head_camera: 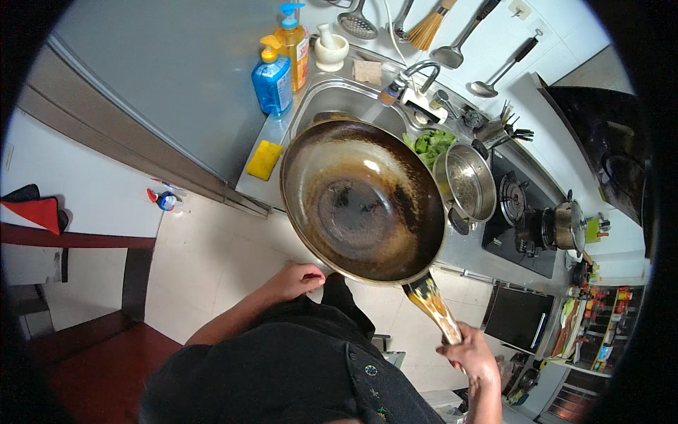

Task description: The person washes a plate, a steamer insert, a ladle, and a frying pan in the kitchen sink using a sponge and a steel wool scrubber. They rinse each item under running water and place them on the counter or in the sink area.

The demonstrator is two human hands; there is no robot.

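Observation:
My right hand (469, 350) grips the handle of a large, worn wok (365, 201), its stained inside facing the camera. The wok hides part of the stainless steel sink (339, 87). My left hand (299, 281) hangs near the wok's lower rim, fingers curled and nothing seen in them; whether it touches the rim I cannot tell. Right of the wok stands a steel pot (469, 183) beside green leafy vegetables (431, 146). A yellow sponge (264, 160) lies on the counter to the left. Beyond the wok is the faucet (424, 74).
Blue (273, 85) and amber (292, 47) pump bottles stand by a stone mortar with pestle (331, 53). Ladles and a bamboo brush (429, 29) hang on the wall. At right, a lidded pot (569, 225) sits by the gas stove (508, 212). A grey panel (175, 79) rises at left.

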